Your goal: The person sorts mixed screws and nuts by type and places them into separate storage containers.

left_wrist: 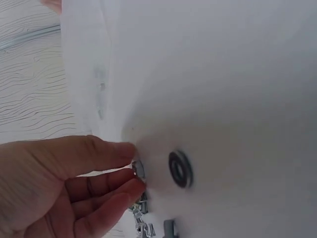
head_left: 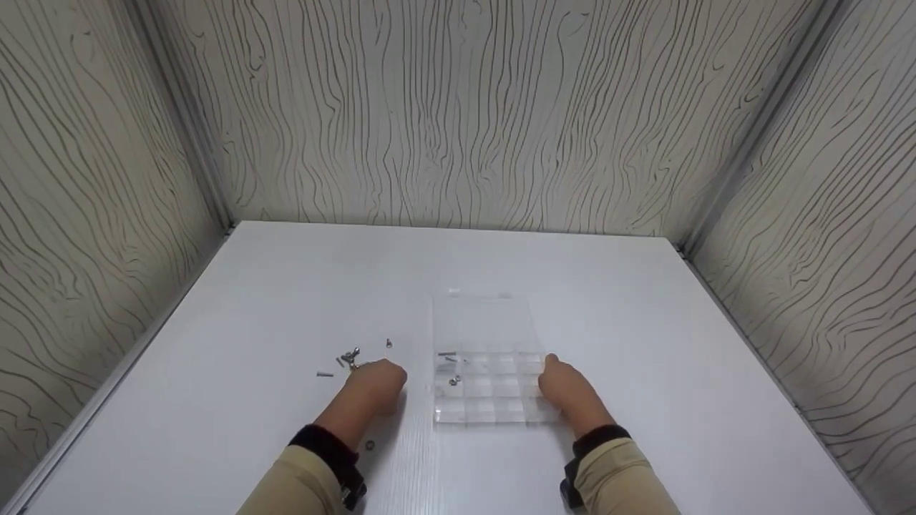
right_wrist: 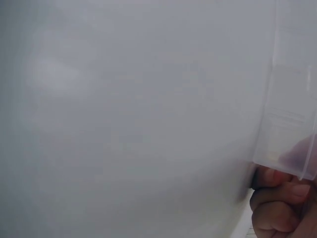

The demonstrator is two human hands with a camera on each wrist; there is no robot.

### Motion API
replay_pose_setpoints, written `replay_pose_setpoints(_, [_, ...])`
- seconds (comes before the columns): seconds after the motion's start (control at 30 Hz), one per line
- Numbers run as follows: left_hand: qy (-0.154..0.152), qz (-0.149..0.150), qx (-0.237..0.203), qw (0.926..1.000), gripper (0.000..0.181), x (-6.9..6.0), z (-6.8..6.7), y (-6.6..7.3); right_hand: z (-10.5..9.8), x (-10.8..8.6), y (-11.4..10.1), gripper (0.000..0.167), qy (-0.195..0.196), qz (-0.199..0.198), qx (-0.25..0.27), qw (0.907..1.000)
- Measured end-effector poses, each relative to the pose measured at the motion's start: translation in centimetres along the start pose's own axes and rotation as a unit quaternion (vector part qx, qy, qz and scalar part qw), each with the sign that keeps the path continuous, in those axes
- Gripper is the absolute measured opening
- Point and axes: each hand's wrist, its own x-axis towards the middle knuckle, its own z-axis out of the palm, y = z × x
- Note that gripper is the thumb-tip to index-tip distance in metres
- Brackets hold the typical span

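The left hand (head_left: 376, 385) is low over the table, left of a clear compartment box (head_left: 490, 409). In the left wrist view its thumb and curled fingers (left_wrist: 130, 187) pinch a small metal part (left_wrist: 138, 169) at their tips. A dark ring-shaped nut or washer (left_wrist: 180, 169) lies beside that hand. At the box's right edge, the right hand (head_left: 572, 390) grips the wall; the right wrist view has curled fingers (right_wrist: 275, 210) outside the clear box (right_wrist: 285, 119), with another part of the hand showing through it. The box's left compartments hold screws (head_left: 447, 354) and nuts (head_left: 454, 382).
Loose screws and metal parts (head_left: 349, 356) lie beyond the left hand, with a single screw (head_left: 325, 374) to their left and another (head_left: 388, 343) to their right. A nut (head_left: 370, 445) is near the left wrist. The box's clear lid (head_left: 483, 322) extends toward the back of the white table (head_left: 608, 286).
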Motion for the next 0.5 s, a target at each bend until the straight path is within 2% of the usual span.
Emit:
replay_pose_setpoints(0.1, [-0.001, -0.001, 0.006, 1.0000, 0.017, -0.21, -0.07, 0.21, -0.06, -0.11, -0.02, 0.047, 0.007, -0.010, 0.000, 0.9999])
replay_pose_setpoints(0.3, [-0.007, -0.013, -0.012, 0.9998, 0.019, -0.38, -0.13, 0.36, -0.12, -0.09, 0.03, 0.047, 0.004, -0.008, 0.008, 0.9999])
replay_pose_setpoints(0.5, [0.001, 0.006, -0.013, 0.9999, 0.018, -0.33, 0.00, 0.23, -0.02, 0.04, 0.22, 0.047, 0.002, -0.010, 0.018, 0.9998])
